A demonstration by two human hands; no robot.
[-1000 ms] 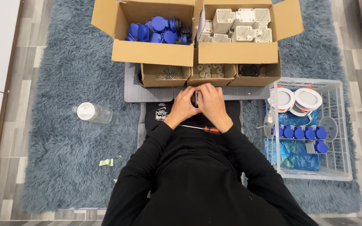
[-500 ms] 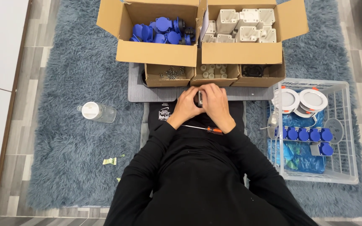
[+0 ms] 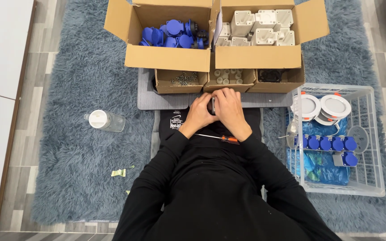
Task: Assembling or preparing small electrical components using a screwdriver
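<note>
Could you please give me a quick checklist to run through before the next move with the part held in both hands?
1. Left hand and right hand both close on the small dark part: ok.
2. How the part sits: cannot tell, hands hide it.
3. Screwdriver lies on the lap, in reach: ok.
4. Small box of screws open ahead: ok.
5. Box of blue covers open: ok.

**Bright, even indoor light, sharp picture from overhead**

The scene was lit brightly and evenly from above, with soft, short shadows under the cardboard boxes (image 3: 170, 56) and beside the wire basket (image 3: 371, 134). No strong glare showed; the white lamp discs (image 3: 335, 105) looked nearly washed out. The black sleeves (image 3: 211, 192) lost detail in darkness. Focus was sharp throughout, with slight wide-angle bending at the edges.
</note>
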